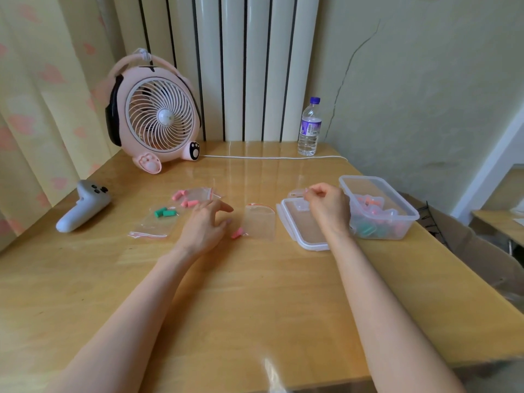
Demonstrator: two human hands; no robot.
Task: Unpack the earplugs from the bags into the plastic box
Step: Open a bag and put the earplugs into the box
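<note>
Four clear bags: one (154, 226) left of centre with two green earplugs (164, 213), one (202, 192) above it with pink earplugs (187, 203) too bunched to count, one (261, 222) at centre with a single pink earplug (237, 233), and a fourth bag (296, 192) pinched in the right hand (326, 207). One plastic box (397, 222), one lid (297, 231), one fan (158, 114), one bottle (309, 129), and one controller (82, 205).

One wide-angle view, worn on the person's head, faces forward and down over the table (255, 293) at close range. The fan (158, 117) stands farther off at 11 o'clock, the plastic box (365, 187) nearer at 2 o'clock.
</note>
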